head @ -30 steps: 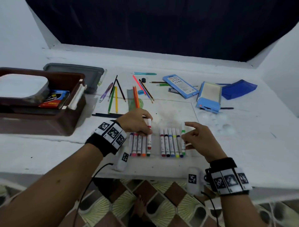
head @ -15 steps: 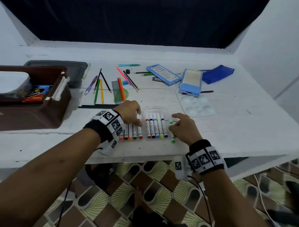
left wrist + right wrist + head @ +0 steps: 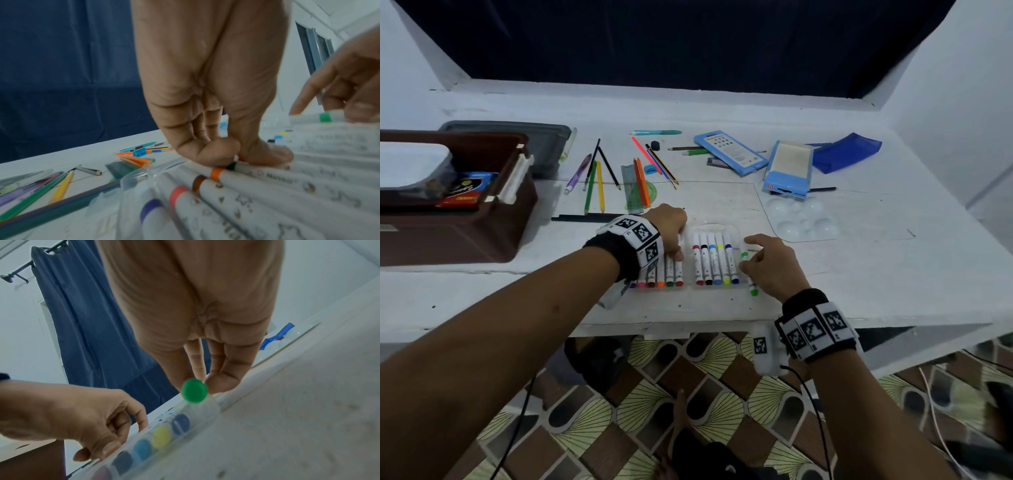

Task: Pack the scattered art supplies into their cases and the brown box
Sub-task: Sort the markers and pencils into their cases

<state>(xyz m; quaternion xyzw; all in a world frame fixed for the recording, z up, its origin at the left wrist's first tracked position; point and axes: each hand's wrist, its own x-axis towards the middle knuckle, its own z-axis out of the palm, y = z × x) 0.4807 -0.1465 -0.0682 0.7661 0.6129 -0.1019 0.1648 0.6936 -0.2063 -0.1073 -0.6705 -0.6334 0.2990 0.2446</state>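
Note:
A clear marker case (image 3: 717, 228) lies near the table's front edge and holds two rows of white markers with coloured caps. My left hand (image 3: 673, 236) is curled over the left row (image 3: 666, 274). Its thumb and index fingertip (image 3: 216, 151) pinch the top end of the red marker (image 3: 679, 274) at that row's right end. My right hand (image 3: 745, 255) pinches a green marker (image 3: 751, 287) and holds it tilted at the case's right edge, beside the dark blue marker (image 3: 731, 263). The right wrist view shows its green end cap (image 3: 194, 390) above the row.
The brown box (image 3: 465, 236) stands at the left with a grey lid (image 3: 544, 137) behind it. Loose pencils (image 3: 594, 185), a ruler, blue cases (image 3: 729, 152) (image 3: 787, 168), a blue pouch (image 3: 846, 152) and a clear palette (image 3: 801, 219) lie further back.
My left hand has laid the red marker into the left row and stays on it. My right hand has brought the green marker lower, to the case's right edge.

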